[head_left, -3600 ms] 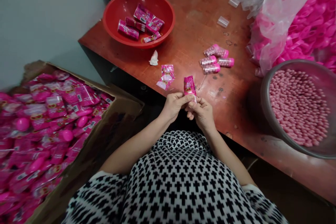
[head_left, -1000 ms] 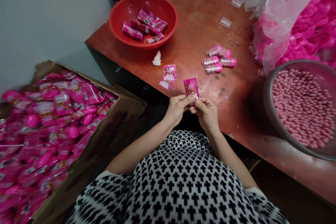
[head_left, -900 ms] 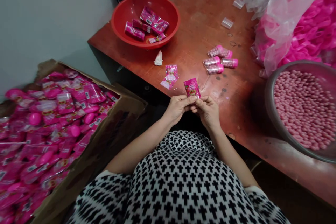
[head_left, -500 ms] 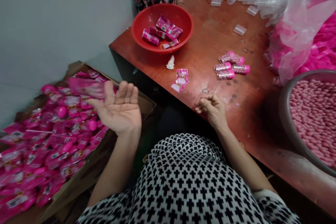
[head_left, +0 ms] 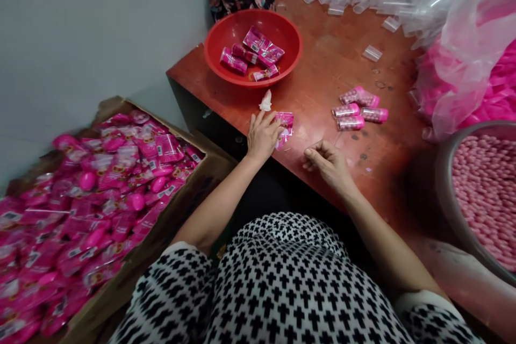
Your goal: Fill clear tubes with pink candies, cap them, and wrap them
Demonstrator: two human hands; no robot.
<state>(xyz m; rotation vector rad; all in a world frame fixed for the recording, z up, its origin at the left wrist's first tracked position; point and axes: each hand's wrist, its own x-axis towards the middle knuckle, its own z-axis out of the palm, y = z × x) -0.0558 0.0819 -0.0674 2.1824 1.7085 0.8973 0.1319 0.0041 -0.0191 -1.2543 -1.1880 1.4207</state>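
My left hand [head_left: 263, 137] lies palm down at the table's edge. Its fingers are spread, with the fingertips touching or just over some pink printed wrappers [head_left: 285, 124]. A crumpled white scrap [head_left: 265, 101] sits just beyond those fingers. To the right, my right hand [head_left: 326, 164] rests by the table edge, thumb and fingers pinched together; whatever is between them, if anything, is too small to make out. Beyond it lie several small clear tubes with pink caps [head_left: 350, 122], filled with pink beads.
A red bowl [head_left: 209, 59] holds several pink packets. At left stands an open carton [head_left: 201, 164] full of pink packets. A grey tub [head_left: 443, 172] of pink candies is at right, near a bag of pink caps [head_left: 487, 91]. Clear tubes [head_left: 336, 8] cover the table's back.
A pink packet blurred in the air beside my left hand is no longer there. That hand has swung from above the carton to the wrappers on the table. My right hand stays pinched.
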